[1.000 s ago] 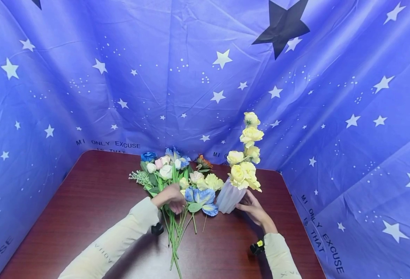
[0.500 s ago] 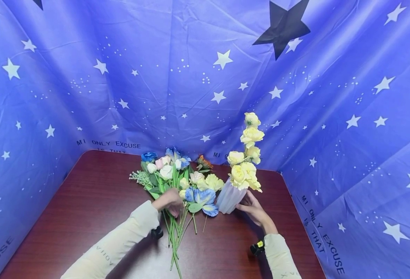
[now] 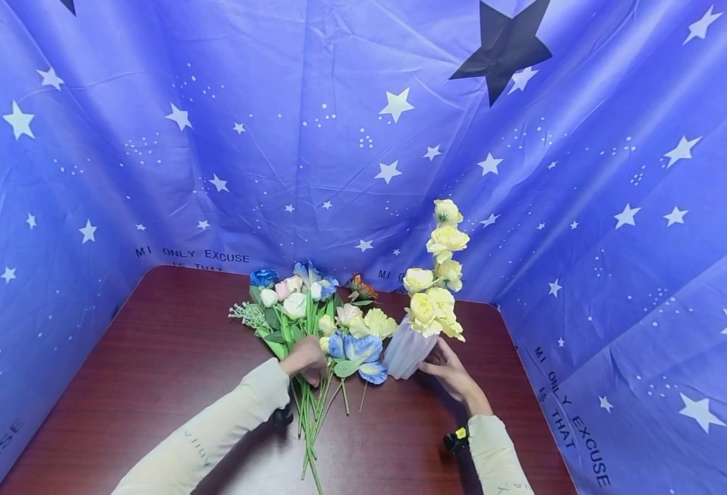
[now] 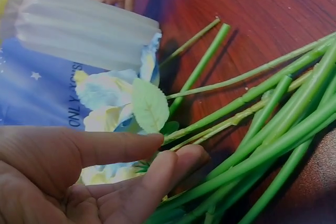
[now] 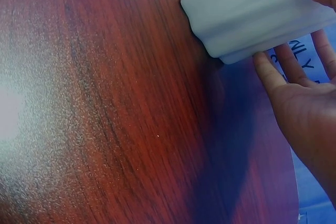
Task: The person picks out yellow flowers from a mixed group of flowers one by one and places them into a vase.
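Loose bunch of mixed artificial flowers (image 3: 310,317) is laid mid-table, stems pointed toward the person. Scene is walled in by blue-violet cloth backdrop (image 3: 313,82), printed with pale stars, black stars and lettering. Glossy reddish-brown wood-grain table (image 3: 171,357) is spread beneath. Both forearms are covered by cream fabric sleeves (image 3: 214,430). Tall spray of pale yellow ruffled blossoms (image 3: 446,238) is held up by whitish ribbed vase (image 3: 408,349), whose mouth is hidden by the lowest blooms. Vase is placed right of the bunch, just beside it; true tilt cannot be told. Vase is gripped from its right side by right hand (image 3: 450,368), thumb laid on one face, fingertips set against another. Left hand (image 3: 306,359) is placed over the bunch, fingers bent, thumb and fingertips brought close together by slender green stems (image 4: 286,142); whether any stem is pinched cannot be told. Within the bunch, blue-and-cream ruffled flower (image 3: 366,348) is set nearest the vase; feathery pale green sprig (image 3: 248,316) is set at far left; orange flower (image 3: 362,289), deep blue rose (image 3: 264,278) and round white rose (image 3: 294,306) are set farther back. Small black device (image 3: 284,416) is seen at the left wrist.
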`<state>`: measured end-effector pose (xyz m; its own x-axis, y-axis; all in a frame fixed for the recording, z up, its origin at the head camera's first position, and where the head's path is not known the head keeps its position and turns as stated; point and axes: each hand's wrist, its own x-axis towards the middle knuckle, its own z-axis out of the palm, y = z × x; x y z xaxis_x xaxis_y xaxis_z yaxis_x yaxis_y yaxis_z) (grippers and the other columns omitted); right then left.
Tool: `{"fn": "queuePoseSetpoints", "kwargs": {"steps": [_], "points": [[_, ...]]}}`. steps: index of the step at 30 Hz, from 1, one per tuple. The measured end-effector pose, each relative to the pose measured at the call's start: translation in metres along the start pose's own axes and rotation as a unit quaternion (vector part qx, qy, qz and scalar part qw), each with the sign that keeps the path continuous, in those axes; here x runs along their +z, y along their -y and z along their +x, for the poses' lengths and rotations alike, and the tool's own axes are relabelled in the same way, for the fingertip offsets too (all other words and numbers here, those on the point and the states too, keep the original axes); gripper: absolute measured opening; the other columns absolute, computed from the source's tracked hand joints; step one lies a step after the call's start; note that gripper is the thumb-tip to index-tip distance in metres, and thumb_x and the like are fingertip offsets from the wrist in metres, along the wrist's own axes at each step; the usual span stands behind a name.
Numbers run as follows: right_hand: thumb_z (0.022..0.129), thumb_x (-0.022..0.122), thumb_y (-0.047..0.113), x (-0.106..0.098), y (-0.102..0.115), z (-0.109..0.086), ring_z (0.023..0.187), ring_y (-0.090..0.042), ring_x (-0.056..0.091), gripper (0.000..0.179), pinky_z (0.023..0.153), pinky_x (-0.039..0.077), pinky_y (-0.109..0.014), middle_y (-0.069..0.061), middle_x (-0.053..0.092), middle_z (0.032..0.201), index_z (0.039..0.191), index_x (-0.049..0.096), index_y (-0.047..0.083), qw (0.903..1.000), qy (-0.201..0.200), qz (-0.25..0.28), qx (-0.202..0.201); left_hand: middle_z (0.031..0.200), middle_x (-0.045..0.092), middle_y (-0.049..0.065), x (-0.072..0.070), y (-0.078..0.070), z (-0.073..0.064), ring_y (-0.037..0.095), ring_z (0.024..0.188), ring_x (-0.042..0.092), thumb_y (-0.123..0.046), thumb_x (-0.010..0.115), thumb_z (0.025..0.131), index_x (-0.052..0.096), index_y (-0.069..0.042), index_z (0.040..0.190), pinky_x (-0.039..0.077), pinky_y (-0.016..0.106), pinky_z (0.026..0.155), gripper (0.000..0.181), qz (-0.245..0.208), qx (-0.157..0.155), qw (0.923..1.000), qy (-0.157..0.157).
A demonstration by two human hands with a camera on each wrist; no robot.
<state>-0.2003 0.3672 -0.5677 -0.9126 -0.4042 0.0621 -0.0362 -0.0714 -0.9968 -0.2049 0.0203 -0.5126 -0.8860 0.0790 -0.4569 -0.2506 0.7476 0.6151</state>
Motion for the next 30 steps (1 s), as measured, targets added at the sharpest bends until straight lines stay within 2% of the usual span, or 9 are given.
{"fn": "queuePoseSetpoints", "kwargs": {"steps": [2, 5, 13, 21, 24, 27, 30], "points": [[0.091, 0.062, -0.012, 0.000, 0.000, 0.000, 0.129, -0.001, 0.054, 0.075, 0.102, 0.051, -0.022, 0.015, 0.054, 0.142, 0.152, 0.036, 0.023, 1.0000, -0.002, -0.001, 0.001, 0.052, 0.067, 0.012, 0.004, 0.000, 0.001, 0.018, 0.044, 0.067, 0.005, 0.085, 0.072, 0.064, 0.012, 0.083, 0.057, 0.025, 0.044, 0.025, 0.019, 0.000, 0.9998, -0.008], [0.090, 0.063, -0.012, 0.001, 0.000, 0.000, 0.129, -0.001, 0.053, 0.075, 0.103, 0.050, -0.022, 0.016, 0.054, 0.141, 0.152, 0.035, 0.021, 0.9999, -0.008, -0.001, 0.007, 0.049, 0.065, 0.009, 0.009, 0.002, 0.002, 0.016, 0.044, 0.066, 0.002, 0.087, 0.071, 0.061, 0.005, 0.073, 0.056, 0.025, 0.044, 0.025, 0.047, 0.005, 0.9985, -0.027], [0.090, 0.064, -0.010, 0.002, 0.000, -0.001, 0.129, 0.000, 0.053, 0.077, 0.103, 0.050, -0.021, 0.016, 0.053, 0.142, 0.154, 0.033, 0.020, 0.9998, -0.012, 0.000, 0.013, 0.047, 0.064, 0.006, 0.021, 0.004, 0.006, 0.014, 0.042, 0.064, -0.003, 0.090, 0.071, 0.064, 0.000, 0.064, 0.058, 0.027, 0.048, 0.027, 0.078, 0.007, 0.9962, -0.039], [0.091, 0.062, -0.012, 0.002, -0.001, 0.000, 0.129, -0.001, 0.054, 0.075, 0.104, 0.050, -0.022, 0.016, 0.054, 0.142, 0.152, 0.035, 0.022, 0.9999, -0.008, 0.002, 0.006, 0.043, 0.056, 0.000, 0.021, 0.004, 0.007, 0.010, 0.039, 0.058, -0.006, 0.090, 0.070, 0.062, -0.002, 0.064, 0.057, 0.026, 0.048, 0.029, 0.117, 0.014, 0.9920, -0.044], [0.091, 0.062, -0.012, 0.001, -0.001, 0.000, 0.129, -0.002, 0.054, 0.075, 0.103, 0.050, -0.023, 0.016, 0.054, 0.142, 0.152, 0.034, 0.021, 0.9998, -0.014, -0.002, 0.016, 0.043, 0.057, 0.000, 0.018, 0.005, 0.008, 0.009, 0.038, 0.057, -0.004, 0.089, 0.071, 0.063, 0.001, 0.067, 0.057, 0.025, 0.048, 0.027, 0.094, 0.007, 0.9950, -0.034], [0.091, 0.062, -0.012, 0.001, -0.001, 0.000, 0.129, -0.001, 0.054, 0.075, 0.103, 0.050, -0.022, 0.016, 0.054, 0.142, 0.152, 0.033, 0.020, 0.9995, -0.019, -0.005, 0.024, 0.045, 0.062, 0.004, 0.014, 0.005, 0.008, 0.010, 0.036, 0.056, 0.003, 0.085, 0.073, 0.064, 0.008, 0.073, 0.059, 0.027, 0.048, 0.022, 0.025, -0.007, 0.9996, -0.015], [0.090, 0.063, -0.012, 0.000, -0.001, 0.000, 0.130, -0.002, 0.053, 0.077, 0.104, 0.050, -0.022, 0.015, 0.053, 0.143, 0.154, 0.031, 0.017, 0.9996, -0.017, -0.005, 0.022, 0.049, 0.065, 0.009, 0.008, 0.006, 0.006, 0.011, 0.036, 0.057, 0.008, 0.080, 0.075, 0.064, 0.015, 0.080, 0.060, 0.028, 0.050, 0.019, -0.047, -0.012, 0.9988, 0.008]]}}
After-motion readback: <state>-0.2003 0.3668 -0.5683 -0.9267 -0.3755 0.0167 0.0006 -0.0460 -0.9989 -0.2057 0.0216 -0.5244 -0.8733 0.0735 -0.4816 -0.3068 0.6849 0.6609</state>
